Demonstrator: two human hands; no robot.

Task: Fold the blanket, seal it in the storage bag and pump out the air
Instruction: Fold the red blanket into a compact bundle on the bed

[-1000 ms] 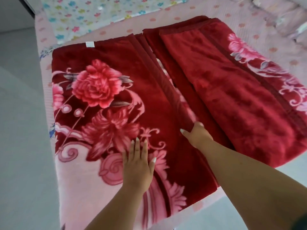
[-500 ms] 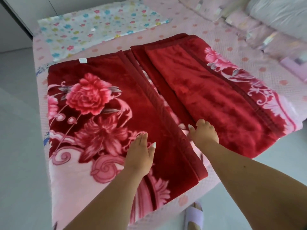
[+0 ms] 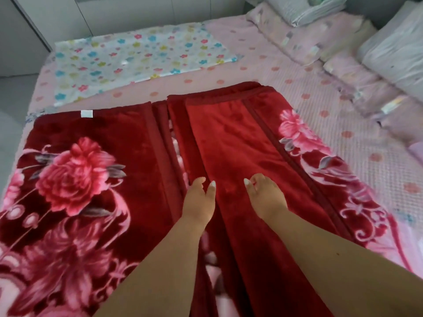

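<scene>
My left hand (image 3: 198, 203) and right hand (image 3: 265, 197) rest loosely curled, gripping nothing, on the blanket (image 3: 231, 143), whose central flap seam runs lengthwise away toward the bed's (image 3: 304, 92) far edge.

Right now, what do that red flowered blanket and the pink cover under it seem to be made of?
The red blanket looks like thick plush fleece, probably synthetic: soft sheen, fuzzy nap, printed roses, stitched edge binding. The pink bed cover looks like matte woven or quilted cotton, with a fine grid texture and printed dots; the fibre is uncertain.
</scene>
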